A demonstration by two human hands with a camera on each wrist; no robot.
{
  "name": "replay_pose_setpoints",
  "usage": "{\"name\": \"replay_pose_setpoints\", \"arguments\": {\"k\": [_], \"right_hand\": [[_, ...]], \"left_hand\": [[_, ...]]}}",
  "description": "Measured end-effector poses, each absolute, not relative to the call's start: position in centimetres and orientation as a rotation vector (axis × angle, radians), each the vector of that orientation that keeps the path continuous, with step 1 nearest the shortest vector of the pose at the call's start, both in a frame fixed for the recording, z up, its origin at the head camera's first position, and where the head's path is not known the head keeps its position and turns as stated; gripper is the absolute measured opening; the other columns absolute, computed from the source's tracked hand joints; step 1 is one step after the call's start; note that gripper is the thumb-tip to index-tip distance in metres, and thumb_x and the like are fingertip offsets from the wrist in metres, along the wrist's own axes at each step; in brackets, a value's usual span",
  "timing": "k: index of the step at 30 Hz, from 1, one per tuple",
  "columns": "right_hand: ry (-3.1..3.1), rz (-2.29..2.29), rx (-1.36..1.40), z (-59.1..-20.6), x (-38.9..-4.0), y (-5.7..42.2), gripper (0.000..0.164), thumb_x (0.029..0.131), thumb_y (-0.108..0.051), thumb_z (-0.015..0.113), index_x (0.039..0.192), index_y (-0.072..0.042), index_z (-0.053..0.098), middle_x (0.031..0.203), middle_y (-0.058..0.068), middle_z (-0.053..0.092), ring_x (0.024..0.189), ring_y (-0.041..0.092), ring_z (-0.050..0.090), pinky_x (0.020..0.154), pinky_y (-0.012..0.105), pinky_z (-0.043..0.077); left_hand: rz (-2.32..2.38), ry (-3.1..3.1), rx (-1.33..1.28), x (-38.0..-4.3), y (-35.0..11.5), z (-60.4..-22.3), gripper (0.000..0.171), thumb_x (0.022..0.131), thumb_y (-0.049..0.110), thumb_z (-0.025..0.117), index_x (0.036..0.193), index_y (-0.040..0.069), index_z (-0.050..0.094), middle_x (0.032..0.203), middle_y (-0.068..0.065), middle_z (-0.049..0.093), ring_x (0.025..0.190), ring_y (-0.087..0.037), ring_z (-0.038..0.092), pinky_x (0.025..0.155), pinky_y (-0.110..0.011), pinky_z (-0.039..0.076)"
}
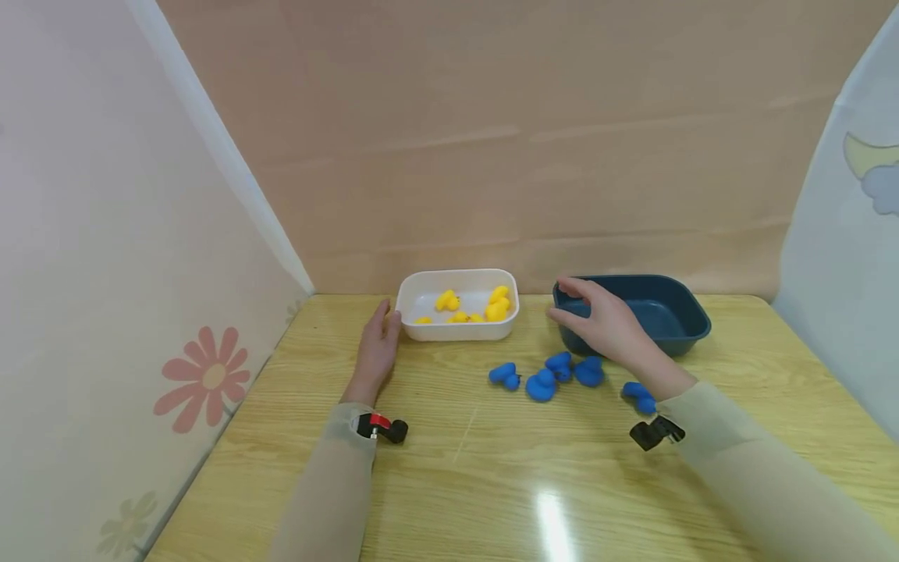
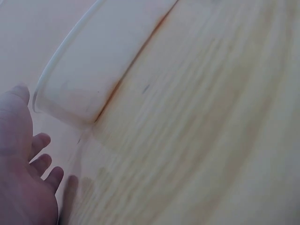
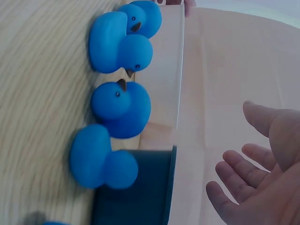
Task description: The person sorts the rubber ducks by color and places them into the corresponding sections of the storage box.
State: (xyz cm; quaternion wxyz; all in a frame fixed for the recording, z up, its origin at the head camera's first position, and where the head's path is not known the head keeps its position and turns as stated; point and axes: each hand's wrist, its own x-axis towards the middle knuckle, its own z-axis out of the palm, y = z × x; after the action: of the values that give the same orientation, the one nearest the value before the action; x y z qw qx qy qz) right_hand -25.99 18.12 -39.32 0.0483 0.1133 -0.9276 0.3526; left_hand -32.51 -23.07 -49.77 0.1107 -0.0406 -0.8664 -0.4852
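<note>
right hand [image 1: 595, 318] half-spread, empty | blue rubber ducks [image 1: 540, 387] below it: pinch singly | left hand [image 1: 376, 348] loose, empty, beside white tub [image 1: 460, 333]

Screened booth [image 1: 506, 187], flower-printed side panel [image 1: 105, 234]

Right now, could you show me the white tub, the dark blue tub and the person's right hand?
White tub [image 1: 460, 332]: head view, front outer wall.
Dark blue tub [image 1: 660, 314]: head view, bare inside floor.
Right hand [image 1: 608, 321]: head view, back of the hand.
</note>
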Motion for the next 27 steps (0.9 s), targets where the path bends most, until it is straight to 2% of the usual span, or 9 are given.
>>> {"name": "replay_pose_setpoints", "arguments": {"k": [3, 10, 16, 24, 27], "right_hand": [[-2.83, 1.072, 0.332, -39.4, -25.5, 18.9, 0.077, 0.109, -0.047, 0.072, 0.168, -0.007, 0.044, 0.167, 0.021, 0.05, 0.15, 0.051, 0.046, 0.119, 0.07, 0.04], [-2.832, 1.081, 0.301, -39.6, -24.0, 20.9, 0.079, 0.11, -0.048, 0.07, 0.171, -0.008, 0.04, 0.169, 0.021, 0.046, 0.152, 0.053, 0.042, 0.119, 0.072, 0.038], [-2.821, 1.07, 0.284, -40.4, -23.0, 22.6, 0.08, 0.11, -0.049, 0.069, 0.172, -0.008, 0.038, 0.168, 0.023, 0.046, 0.151, 0.054, 0.042, 0.117, 0.074, 0.04], [-2.771, 1.078, 0.245, -41.0, -21.4, 24.9, 0.08, 0.11, -0.047, 0.069, 0.171, -0.006, 0.037, 0.167, 0.029, 0.044, 0.147, 0.06, 0.043, 0.112, 0.077, 0.042], [-2.759, 1.063, 0.222, -41.4, -20.5, 26.3, 0.079, 0.111, -0.043, 0.069, 0.172, -0.005, 0.036, 0.167, 0.033, 0.041, 0.143, 0.064, 0.043, 0.106, 0.079, 0.044]], "left_hand": [[-1.373, -2.551, -0.095, -32.1, -23.1, -49.4, 0.073, 0.118, 0.054, 0.041, 0.174, 0.008, 0.033, 0.174, -0.02, 0.04, 0.162, -0.044, 0.031, 0.131, -0.066, 0.023], [-1.258, -2.565, -0.145, -30.7, -22.3, -48.3, 0.066, 0.12, 0.043, 0.045, 0.172, 0.005, 0.035, 0.172, -0.023, 0.04, 0.162, -0.042, 0.032, 0.133, -0.058, 0.024], [-1.118, -2.59, -0.215, -29.5, -21.1, -47.1, 0.058, 0.12, 0.037, 0.05, 0.169, 0.008, 0.044, 0.168, -0.021, 0.048, 0.161, -0.04, 0.035, 0.132, -0.059, 0.027], [-1.016, -2.638, -0.356, -27.7, -18.1, -45.9, 0.057, 0.119, 0.034, 0.054, 0.169, 0.009, 0.045, 0.169, -0.016, 0.049, 0.163, -0.039, 0.032, 0.131, -0.062, 0.028], [-0.995, -2.635, -0.442, -27.0, -16.5, -45.7, 0.056, 0.119, 0.034, 0.054, 0.168, 0.007, 0.046, 0.168, -0.017, 0.05, 0.162, -0.04, 0.033, 0.13, -0.062, 0.029]]}}
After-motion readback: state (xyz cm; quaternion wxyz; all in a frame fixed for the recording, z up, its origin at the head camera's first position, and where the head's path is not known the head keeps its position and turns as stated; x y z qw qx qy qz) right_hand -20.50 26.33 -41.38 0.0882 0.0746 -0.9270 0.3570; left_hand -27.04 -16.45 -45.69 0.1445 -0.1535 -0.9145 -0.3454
